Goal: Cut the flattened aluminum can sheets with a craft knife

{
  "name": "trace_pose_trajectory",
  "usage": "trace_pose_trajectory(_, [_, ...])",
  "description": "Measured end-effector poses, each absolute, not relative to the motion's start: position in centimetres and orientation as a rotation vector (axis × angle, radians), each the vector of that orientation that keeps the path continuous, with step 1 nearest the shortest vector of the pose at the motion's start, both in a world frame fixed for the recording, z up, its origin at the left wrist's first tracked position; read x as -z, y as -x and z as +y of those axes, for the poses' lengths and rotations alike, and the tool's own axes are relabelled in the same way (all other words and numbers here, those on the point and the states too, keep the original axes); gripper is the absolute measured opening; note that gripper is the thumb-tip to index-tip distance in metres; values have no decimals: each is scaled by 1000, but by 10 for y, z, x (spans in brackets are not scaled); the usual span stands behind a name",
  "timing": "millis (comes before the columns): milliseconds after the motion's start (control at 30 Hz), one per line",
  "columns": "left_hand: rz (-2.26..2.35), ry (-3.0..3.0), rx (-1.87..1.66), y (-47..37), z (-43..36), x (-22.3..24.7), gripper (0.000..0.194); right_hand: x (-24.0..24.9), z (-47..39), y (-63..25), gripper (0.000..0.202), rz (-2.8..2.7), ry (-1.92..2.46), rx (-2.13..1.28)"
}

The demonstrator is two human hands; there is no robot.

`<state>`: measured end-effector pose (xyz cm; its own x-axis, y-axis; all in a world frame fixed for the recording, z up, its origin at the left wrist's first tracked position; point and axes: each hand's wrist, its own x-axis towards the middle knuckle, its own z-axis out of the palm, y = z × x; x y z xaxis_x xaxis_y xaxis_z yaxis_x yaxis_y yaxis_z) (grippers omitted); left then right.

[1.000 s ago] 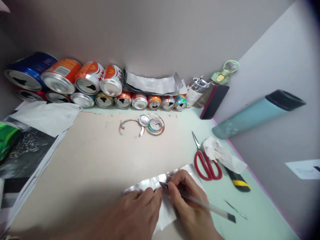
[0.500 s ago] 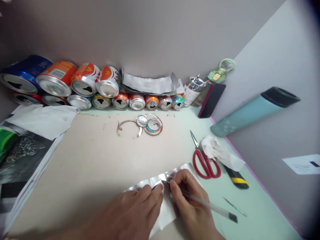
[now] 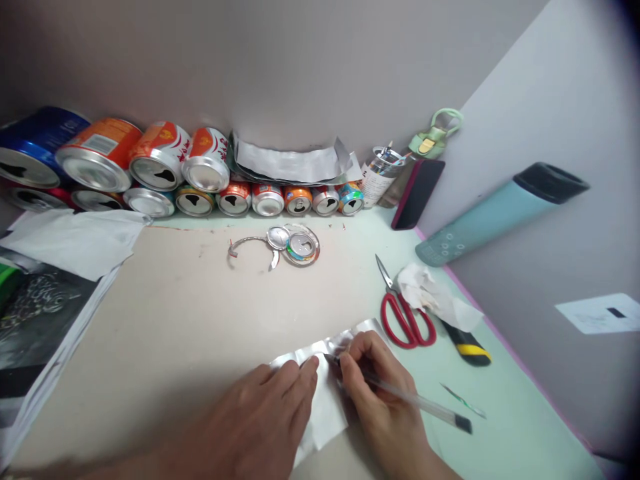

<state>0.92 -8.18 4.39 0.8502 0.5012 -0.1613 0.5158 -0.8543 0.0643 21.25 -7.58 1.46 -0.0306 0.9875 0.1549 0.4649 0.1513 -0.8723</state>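
A silvery metal sheet [image 3: 325, 419] lies on the beige board at the bottom middle, its upper edge slightly wavy. My left hand [image 3: 265, 413] rests flat on the sheet's left part, its fingers stretched out toward the pen tip. In my right hand [image 3: 383, 393] is a clear pen with a black end [image 3: 430, 405], pinched between thumb and fingers. The pen's dark tip meets the sheet just right of my left fingertips. Part of the sheet is hidden under both hands.
Drink cans [image 3: 205, 160] line the back wall beside curved metal sheets [image 3: 293, 163]. A joined can-end piece [image 3: 300, 247] lies mid-board. To the right are red-handled scissors [image 3: 407, 322], crumpled tissue [image 3: 423, 288], a black-yellow handle [image 3: 470, 350] and a blue tumbler [image 3: 495, 217].
The whole view has shifted slightly. My left fingertips sit a little farther from the pen tip, showing more of the sheet. My right hand keeps hold of the pen.
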Motion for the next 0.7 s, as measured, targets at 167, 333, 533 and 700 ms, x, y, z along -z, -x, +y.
trace_pose_trajectory(167, [770, -2916, 215, -10, -79, -45, 52, -15, -75, -216, 27, -1625, 1442, -815])
trace_pose_trajectory(333, [754, -2811, 223, -10, -74, -48, 48, -13, -75, -221, 26, -1633, 1435, -897])
trace_pose_trajectory(533, [807, -2693, 215, -8, -76, -46, 48, -12, -74, -224, 25, -1644, 1422, -924])
trace_pose_trajectory(700, [850, -2743, 166, -7, -83, -33, 47, -14, -75, -224, 26, -1636, 1418, -915])
